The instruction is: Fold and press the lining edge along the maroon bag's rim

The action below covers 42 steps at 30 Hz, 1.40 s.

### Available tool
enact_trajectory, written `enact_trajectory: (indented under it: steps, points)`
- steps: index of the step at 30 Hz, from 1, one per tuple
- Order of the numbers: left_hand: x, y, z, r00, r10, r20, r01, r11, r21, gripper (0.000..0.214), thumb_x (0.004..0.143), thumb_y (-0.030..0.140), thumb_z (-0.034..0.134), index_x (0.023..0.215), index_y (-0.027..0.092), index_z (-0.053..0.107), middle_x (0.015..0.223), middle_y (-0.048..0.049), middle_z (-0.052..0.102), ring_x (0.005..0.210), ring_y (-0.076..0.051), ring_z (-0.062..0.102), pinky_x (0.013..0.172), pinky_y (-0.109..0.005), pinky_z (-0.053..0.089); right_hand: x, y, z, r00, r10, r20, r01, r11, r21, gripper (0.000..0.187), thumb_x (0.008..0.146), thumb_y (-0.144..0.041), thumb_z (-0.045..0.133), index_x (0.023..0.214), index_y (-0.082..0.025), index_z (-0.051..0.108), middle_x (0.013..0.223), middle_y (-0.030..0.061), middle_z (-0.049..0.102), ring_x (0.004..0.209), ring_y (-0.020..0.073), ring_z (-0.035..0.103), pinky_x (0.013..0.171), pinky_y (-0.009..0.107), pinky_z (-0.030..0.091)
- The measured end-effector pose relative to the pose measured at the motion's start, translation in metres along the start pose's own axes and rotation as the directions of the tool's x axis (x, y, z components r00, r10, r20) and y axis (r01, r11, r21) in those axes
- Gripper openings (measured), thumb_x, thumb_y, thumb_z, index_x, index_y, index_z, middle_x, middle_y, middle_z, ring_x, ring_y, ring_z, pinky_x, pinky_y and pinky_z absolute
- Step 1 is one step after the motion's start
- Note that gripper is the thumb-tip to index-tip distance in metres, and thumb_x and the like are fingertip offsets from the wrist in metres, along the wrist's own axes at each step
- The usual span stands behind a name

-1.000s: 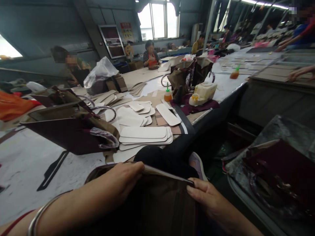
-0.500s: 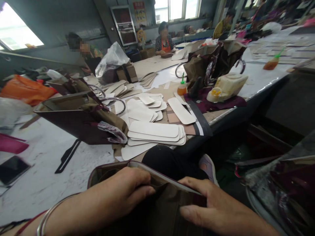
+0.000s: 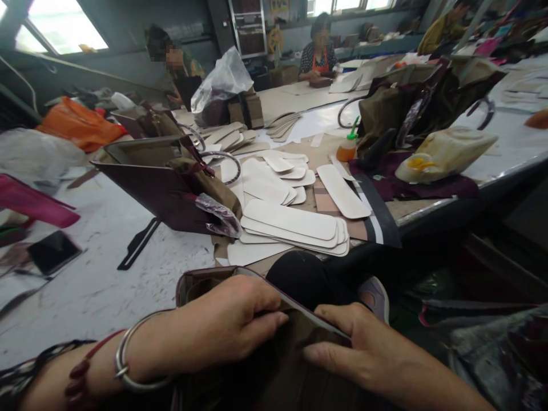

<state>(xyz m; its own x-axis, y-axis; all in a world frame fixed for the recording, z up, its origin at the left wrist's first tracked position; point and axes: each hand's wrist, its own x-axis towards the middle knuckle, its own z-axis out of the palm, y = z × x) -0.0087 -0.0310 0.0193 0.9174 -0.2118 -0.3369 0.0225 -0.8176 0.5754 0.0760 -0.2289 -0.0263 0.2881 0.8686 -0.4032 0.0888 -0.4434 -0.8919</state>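
Note:
On my lap an unfinished handbag (image 3: 299,377) with a brown lining gapes toward me, its dark maroon rim facing up. My left hand (image 3: 244,319) is closed at the rim, fingers curled down inside the bag. Thumb and fingers of my right hand (image 3: 355,348) pinch the opposite part of the rim, the thumb lying against the lining. Just past the bag, a stack of white rounded panels (image 3: 291,222) lies at the table edge. To the left of the stack stands another maroon handbag (image 3: 158,188) with a wrapped handle.
A glue bottle with a green tip (image 3: 346,145), a yellowish plastic jug (image 3: 449,151) and more bags (image 3: 428,103) stand to the right. A phone (image 3: 53,251) and a black strip (image 3: 139,242) lie on the left. Co-workers (image 3: 319,51) sit across the table.
The view has swung left and slightly down, so the table things appear farther right. Both hands keep their hold on the bag; my left wrist with its bracelet shows more.

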Motion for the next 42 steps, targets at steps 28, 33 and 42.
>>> enact_trajectory:
  steps: [28,33,42]
  points:
    - [0.018,-0.010,0.003,0.991,-0.133,-0.021,0.135,0.984,0.117,0.026,0.080,0.033,0.046,0.060,0.017,0.050,0.059,0.0026,0.051,0.057,-0.010,0.045,0.051,-0.020,0.026,-0.001,0.023,0.000,0.995,-0.084,0.048,0.075,0.983,0.166,0.029,0.087,-0.039,0.039,0.075,-0.015,0.049,0.068,-0.0033,0.042,0.062,0.0084,0.039,0.054,0.018,0.032]
    - [0.013,-0.015,0.003,0.996,-0.085,-0.031,0.088,0.987,0.136,0.024,0.081,0.033,0.049,0.063,0.018,0.052,0.060,0.0026,0.052,0.057,-0.010,0.045,0.052,-0.020,0.029,0.001,0.032,0.005,0.997,-0.075,0.004,0.073,0.980,0.183,0.035,0.086,-0.044,0.038,0.076,-0.014,0.053,0.067,-0.0021,0.044,0.062,0.0096,0.041,0.054,0.019,0.034]
    - [-0.013,-0.015,-0.006,0.990,-0.019,-0.138,0.033,0.994,0.101,0.010,0.084,0.023,0.046,0.078,0.021,0.054,0.086,-0.0002,0.048,0.081,-0.014,0.043,0.073,-0.025,0.035,0.003,0.046,0.010,0.999,-0.032,-0.041,0.041,0.967,0.253,0.034,0.082,-0.047,0.045,0.075,-0.015,0.056,0.067,-0.0003,0.050,0.065,0.0127,0.049,0.060,0.020,0.042]
